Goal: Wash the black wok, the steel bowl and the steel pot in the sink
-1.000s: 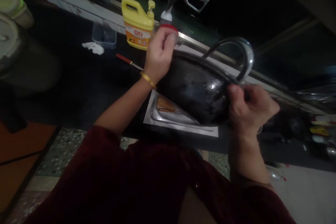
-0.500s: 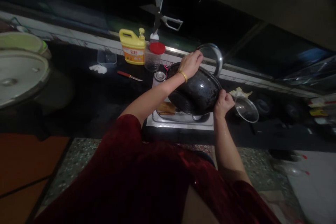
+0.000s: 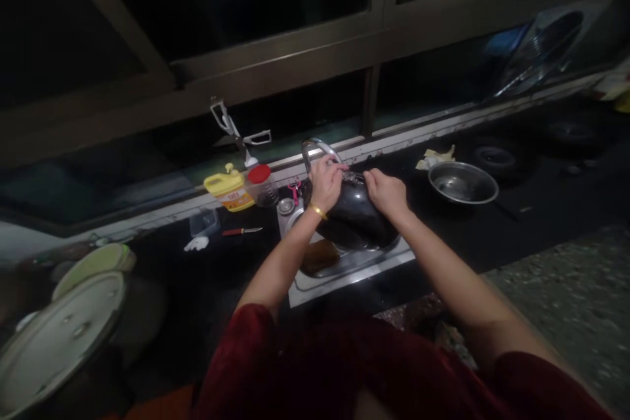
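Facing far more of the window frame [image 3: 275, 72] than half a second ago, broad and brownish around dark panes. Looking along the black bench [image 3: 541, 203], now climbing toward the right in view instead of sinking that way. Passing the lidded pot [image 3: 63, 341] at the left, lower in view than before. Working above the metal sink [image 3: 354, 272], its near rim turning slantwise now rather than running almost level.

Holding the black pan [image 3: 361, 216] tilted over the sink. Turning its rounded outer wall toward the camera: dark, glossy, with a pale highlight on the upper part, blurring into shadow lower down. Seeing the metal basin [image 3: 462, 184] well apart from the right arm now, instead of just beside the right hand.

Clamping the right hand's grip on the pan's far rim, with right hand [image 3: 387, 193] curled tight. Clamping the left hand's grip on the same rim too, with left hand [image 3: 326, 184] farther left, near the curved tap [image 3: 315, 144]. Keeping both nearly level in view now, instead of left well above right.

Leaving a yellow bottle [image 3: 230, 191], a red-lidded jar [image 3: 262, 187], a knife [image 3: 241, 231] and a pink peeler [image 3: 295, 190] lying or standing left of the pan. Wearing a gold bracelet [image 3: 317, 211] on the left wrist.
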The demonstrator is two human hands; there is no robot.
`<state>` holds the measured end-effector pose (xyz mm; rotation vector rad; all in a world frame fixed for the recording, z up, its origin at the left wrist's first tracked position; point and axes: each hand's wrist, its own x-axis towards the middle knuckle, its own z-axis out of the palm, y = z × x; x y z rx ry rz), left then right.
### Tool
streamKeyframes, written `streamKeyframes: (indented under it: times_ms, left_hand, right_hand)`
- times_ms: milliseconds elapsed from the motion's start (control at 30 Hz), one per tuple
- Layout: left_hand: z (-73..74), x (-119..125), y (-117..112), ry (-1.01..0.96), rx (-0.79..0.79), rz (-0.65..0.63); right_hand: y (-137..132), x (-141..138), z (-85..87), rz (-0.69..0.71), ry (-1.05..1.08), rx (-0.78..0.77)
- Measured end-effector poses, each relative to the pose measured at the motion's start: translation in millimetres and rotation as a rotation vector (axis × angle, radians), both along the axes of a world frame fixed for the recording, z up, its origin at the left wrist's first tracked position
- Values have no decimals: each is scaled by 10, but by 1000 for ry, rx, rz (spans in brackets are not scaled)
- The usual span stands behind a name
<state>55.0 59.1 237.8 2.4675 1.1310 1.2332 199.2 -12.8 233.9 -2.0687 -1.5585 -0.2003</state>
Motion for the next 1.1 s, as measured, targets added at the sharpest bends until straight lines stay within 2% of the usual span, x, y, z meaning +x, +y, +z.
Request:
streamKeyframes:
  times_ms: [133,233,367,567,633,700,800,867,933,1000,1100]
  left_hand:
    - [-98,-143,-9,14,20,45]
    - [-101,-220,70,16,24,52]
    - [-11,-198,159,129,-29,96]
    - [152,89,80,395,-67,-48]
    - [192,78,70,434,-98,-54]
    - [197,-39,112,393,-154,-89]
    - [98,-311,261,189,-257,-142]
    - [-26,-454,372,93,-311,-88]
    - [-154,-509,453,85,-331,11]
    - [-244,-477,486,102,-317,79]
    - [-279,-361,474,93,-281,84]
  right_hand:
    - [79,65,16,61,9,-57]
    - [107,107,3,130,0,-79]
    - [184,164,18,189,-7,-89]
    - [380,224,42,354,55,-36]
    - [429,253,18,377,70,-1]
    - [467,296,-16,348,62,28]
    - [505,366,-49,310,67,47]
    - [519,394,-36,347,78,77]
    - [526,389,6,454,35,141]
    - [526,359,64,618,-84,183]
    - [509,341,120,804,-224,160]
